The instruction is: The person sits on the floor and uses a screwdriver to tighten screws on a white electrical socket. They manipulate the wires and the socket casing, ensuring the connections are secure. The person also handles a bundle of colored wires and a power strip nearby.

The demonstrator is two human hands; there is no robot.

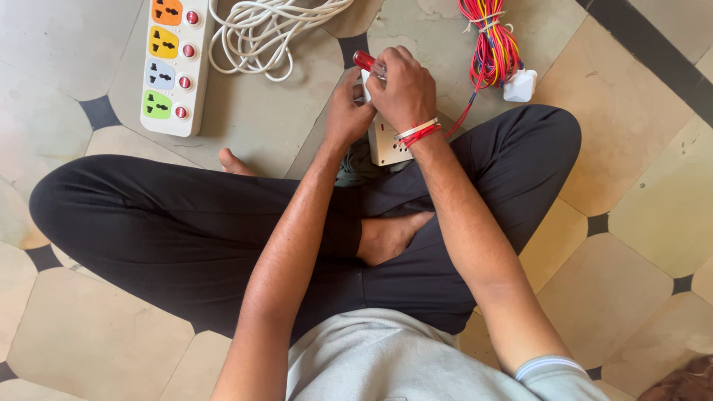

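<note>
Person sits cross-legged on tiled floor (639, 215); bare floor open at right and lower left. Upper centre: right hand (405, 89) clenched round red-handled screwdriver (368, 62), wrist bent down over white socket box (388, 141). Left hand (345, 111) grasps the box's left side. Extension board (173, 63) upper left, coiled white cable (264, 33) beside it, red wire bundle (492, 44) upper right.

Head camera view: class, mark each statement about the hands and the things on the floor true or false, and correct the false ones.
1. The right hand grips a red-handled screwdriver. True.
2. The left hand rests on the power strip. False: it is at the white socket box.
3. The power strip lies left of the hands. True.
4. The coiled cable is black. False: white.
5. The wire bundle lies under the knee. False: beyond it.
</note>
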